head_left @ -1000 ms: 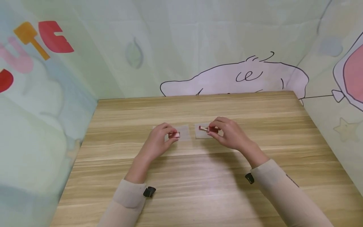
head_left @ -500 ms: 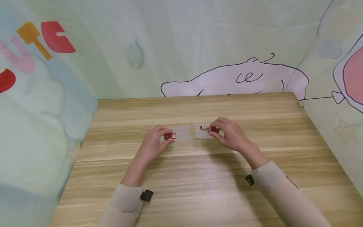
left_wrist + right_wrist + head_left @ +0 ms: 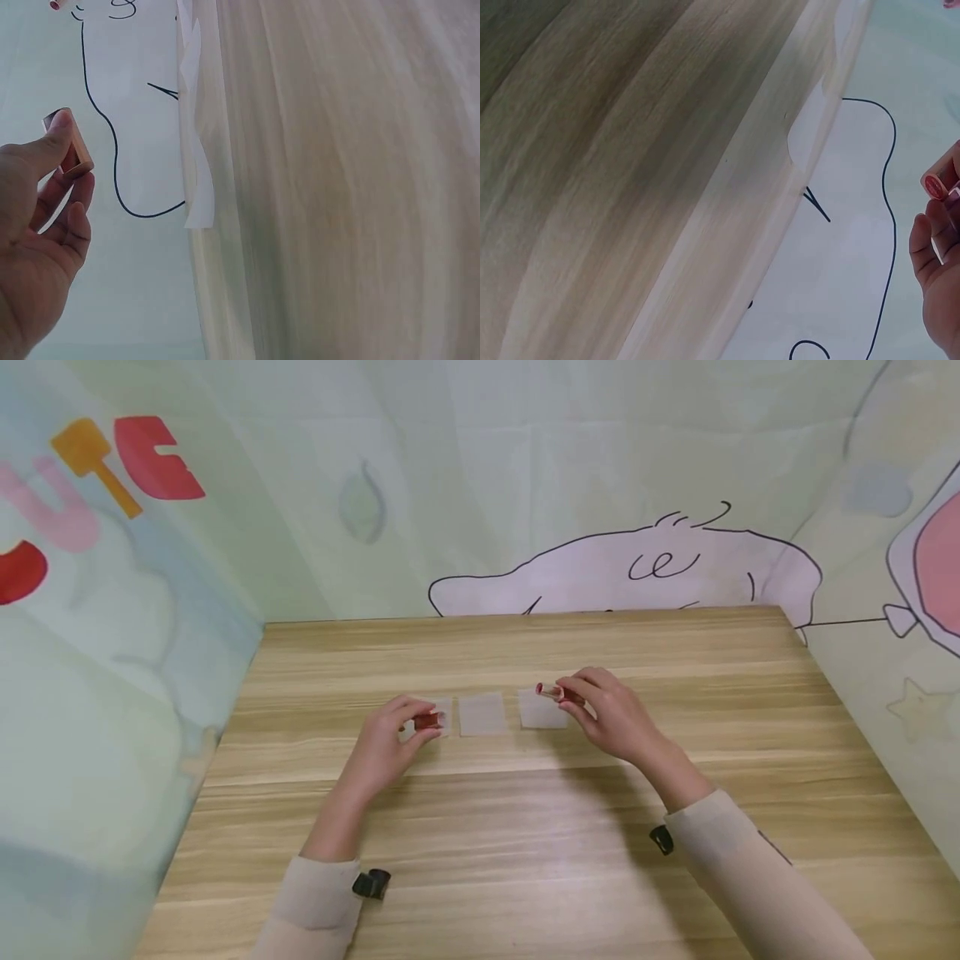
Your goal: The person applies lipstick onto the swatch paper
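Between thumb and fingers, my left hand (image 3: 381,745) pinches a small red lipstick cap (image 3: 430,721) above the left paper square. The left wrist view shows the cap (image 3: 81,146) as a short boxy piece with a shiny coppery side. My right hand (image 3: 613,717) grips an uncapped lipstick (image 3: 551,692), its gold tube and red tip pointing left over the right paper square (image 3: 542,713). Only part of that hand and the lipstick's red end (image 3: 934,186) show at the right wrist view's edge. Cap and lipstick are well apart.
Three thin white squares lie in a row on the wooden table (image 3: 480,827): a middle square (image 3: 482,715), the right one, and a left square (image 3: 448,705) partly behind my left hand. A printed cloth backdrop (image 3: 480,485) stands along the table's back and sides.
My left hand has moved left with the cap, uncovering the middle square and part of the left one. My right hand stays nearly in place, the lipstick's tip slightly higher.
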Tool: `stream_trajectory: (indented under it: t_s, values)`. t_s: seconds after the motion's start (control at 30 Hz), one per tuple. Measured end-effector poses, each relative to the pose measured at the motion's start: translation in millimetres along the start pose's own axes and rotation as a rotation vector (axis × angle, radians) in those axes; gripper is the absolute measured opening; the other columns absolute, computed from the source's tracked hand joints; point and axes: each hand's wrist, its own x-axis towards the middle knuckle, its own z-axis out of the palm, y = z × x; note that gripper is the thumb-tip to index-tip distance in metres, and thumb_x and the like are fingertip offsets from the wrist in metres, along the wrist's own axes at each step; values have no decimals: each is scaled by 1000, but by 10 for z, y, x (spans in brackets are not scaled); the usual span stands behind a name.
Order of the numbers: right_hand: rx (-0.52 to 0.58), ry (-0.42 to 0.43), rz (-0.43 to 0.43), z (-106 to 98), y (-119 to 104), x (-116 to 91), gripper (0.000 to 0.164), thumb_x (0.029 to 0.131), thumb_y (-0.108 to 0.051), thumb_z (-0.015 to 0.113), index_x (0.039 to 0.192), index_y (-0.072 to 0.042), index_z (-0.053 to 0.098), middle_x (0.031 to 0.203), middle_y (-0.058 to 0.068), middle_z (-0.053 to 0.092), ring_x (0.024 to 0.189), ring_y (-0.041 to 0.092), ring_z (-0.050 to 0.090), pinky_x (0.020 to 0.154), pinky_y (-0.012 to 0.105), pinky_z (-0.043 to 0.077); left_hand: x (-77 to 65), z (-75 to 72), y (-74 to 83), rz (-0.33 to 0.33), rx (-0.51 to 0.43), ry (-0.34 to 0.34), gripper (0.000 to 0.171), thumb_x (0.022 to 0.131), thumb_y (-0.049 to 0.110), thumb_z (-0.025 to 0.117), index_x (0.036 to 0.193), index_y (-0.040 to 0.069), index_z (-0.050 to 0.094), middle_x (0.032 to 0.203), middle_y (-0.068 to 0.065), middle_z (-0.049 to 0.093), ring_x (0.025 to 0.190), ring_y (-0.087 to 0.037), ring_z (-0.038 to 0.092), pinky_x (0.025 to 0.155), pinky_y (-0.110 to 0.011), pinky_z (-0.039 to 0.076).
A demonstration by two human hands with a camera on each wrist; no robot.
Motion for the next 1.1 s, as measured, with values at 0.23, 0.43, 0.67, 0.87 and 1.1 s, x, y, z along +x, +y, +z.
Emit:
stream_trajectory:
  t_s: [0.23, 0.43, 0.67, 0.87, 1.1]
  values:
    - [9, 6, 1, 12, 4, -2, 28, 90, -11, 78, 115, -1, 71, 104, 9, 66, 92, 24, 62, 75, 41, 55, -82, -44, -68, -21, 12, -6, 31, 84, 5, 82, 113, -2, 74, 106, -11, 68, 92, -26, 65, 76, -44, 55]
    - [14, -10, 12, 22, 6, -12, 28, 90, -12, 78, 116, -2, 71, 103, 8, 66, 91, 23, 61, 73, 40, 55, -151, -88, -146, -47, 14, 8, 28, 84, 6, 81, 110, -2, 74, 108, -12, 70, 97, -28, 66, 84, -49, 56]
    - [9, -24, 15, 42, 0, -22, 29, 91, -13, 77, 116, -2, 71, 104, 8, 66, 91, 23, 61, 73, 40, 55, -216, -168, -227, -22, 22, 63, 27, 84, 4, 81, 109, -3, 73, 106, -14, 71, 93, -27, 66, 84, -48, 55]
    - [17, -29, 29, 31, -2, -35, 29, 90, -13, 78, 116, -2, 71, 105, 8, 67, 92, 23, 62, 73, 41, 56, -266, -254, -289, -66, 16, 85, 28, 83, 3, 82, 110, 0, 74, 106, -12, 71, 91, -25, 66, 73, -46, 51]
    - [21, -31, 32, 35, 3, -36, 28, 90, -13, 78, 115, -3, 72, 105, 8, 67, 91, 23, 63, 73, 41, 56, -381, -335, -393, -165, 3, 99, 28, 84, 2, 80, 111, 4, 74, 105, -8, 73, 91, -22, 65, 71, -37, 44]
